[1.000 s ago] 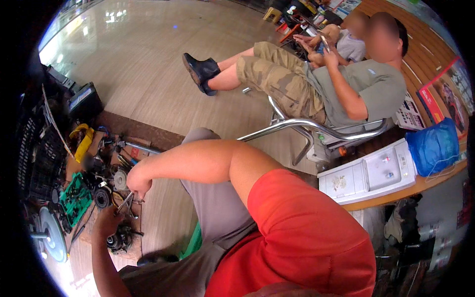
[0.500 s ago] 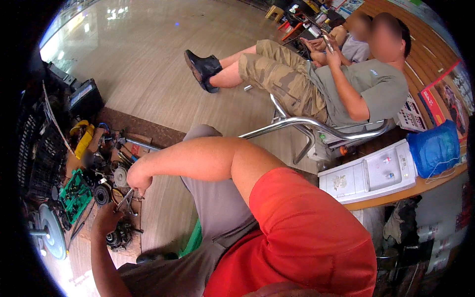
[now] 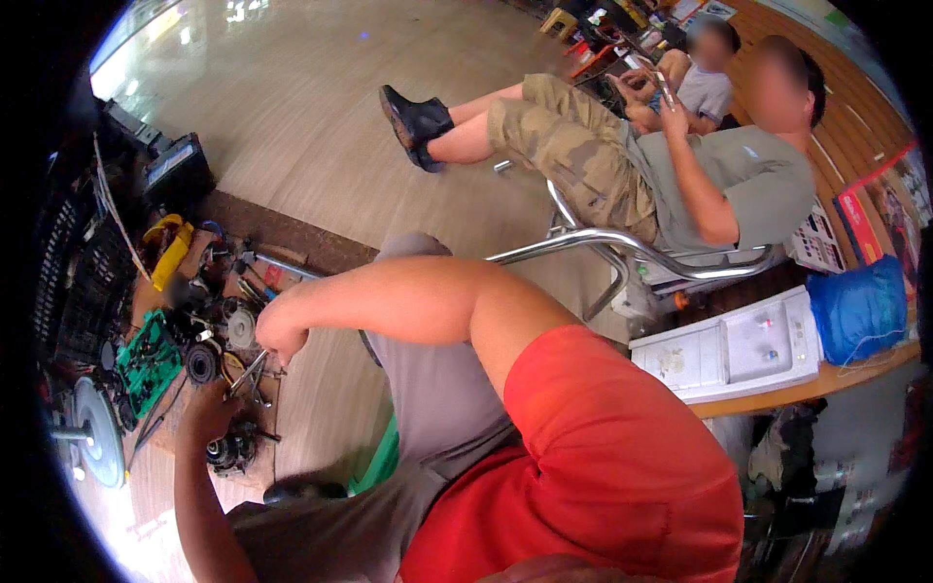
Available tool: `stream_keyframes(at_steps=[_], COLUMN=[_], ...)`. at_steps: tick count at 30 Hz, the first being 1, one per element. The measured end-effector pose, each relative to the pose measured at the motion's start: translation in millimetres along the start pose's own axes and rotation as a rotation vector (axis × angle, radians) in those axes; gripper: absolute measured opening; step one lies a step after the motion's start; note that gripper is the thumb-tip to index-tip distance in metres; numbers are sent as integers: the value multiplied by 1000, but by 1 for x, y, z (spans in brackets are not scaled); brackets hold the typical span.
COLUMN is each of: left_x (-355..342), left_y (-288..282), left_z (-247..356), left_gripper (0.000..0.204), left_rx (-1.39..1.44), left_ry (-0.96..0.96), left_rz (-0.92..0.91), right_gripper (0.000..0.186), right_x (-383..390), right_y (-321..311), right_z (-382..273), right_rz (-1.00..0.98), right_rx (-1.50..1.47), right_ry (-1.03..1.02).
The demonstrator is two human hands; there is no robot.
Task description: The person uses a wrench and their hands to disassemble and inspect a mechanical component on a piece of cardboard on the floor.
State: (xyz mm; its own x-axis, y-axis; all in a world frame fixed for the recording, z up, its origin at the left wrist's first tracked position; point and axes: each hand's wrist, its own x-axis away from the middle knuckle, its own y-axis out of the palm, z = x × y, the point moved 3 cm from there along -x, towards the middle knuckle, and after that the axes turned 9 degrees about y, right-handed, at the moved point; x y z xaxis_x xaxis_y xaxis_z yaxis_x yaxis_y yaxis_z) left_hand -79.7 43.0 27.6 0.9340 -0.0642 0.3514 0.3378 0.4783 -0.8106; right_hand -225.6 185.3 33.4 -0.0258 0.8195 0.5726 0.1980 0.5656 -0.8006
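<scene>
The right hand (image 3: 283,332) has its grip clamped on a metal rod (image 3: 249,372); the left hand (image 3: 207,412) is at the lower end, its grip unclear. The rod, near the black ring (image 3: 202,363), has barely shifted, so handling continues. Beyond, a green tray (image 3: 163,382) holds dark pieces.

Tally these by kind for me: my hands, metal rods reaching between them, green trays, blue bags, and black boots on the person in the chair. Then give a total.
Hands, left hand and right hand: 2
Metal rod: 1
Green tray: 1
Blue bag: 1
Black boots: 2
Total: 7
</scene>
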Motion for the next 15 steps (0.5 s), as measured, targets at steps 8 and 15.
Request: stream_keyframes(at_steps=[8, 15], left_x=[1, 2], left_y=[-2, -9], left_z=[1, 17], left_gripper=[23, 23], left_rx=[20, 55], left_ry=[-4, -7], left_rz=[-3, -7], right_gripper=[33, 31], right_x=[1, 6], right_y=[-2, -2], right_z=[1, 1], right_rz=[34, 56], right_rx=[-40, -41], right_ry=[2, 23])
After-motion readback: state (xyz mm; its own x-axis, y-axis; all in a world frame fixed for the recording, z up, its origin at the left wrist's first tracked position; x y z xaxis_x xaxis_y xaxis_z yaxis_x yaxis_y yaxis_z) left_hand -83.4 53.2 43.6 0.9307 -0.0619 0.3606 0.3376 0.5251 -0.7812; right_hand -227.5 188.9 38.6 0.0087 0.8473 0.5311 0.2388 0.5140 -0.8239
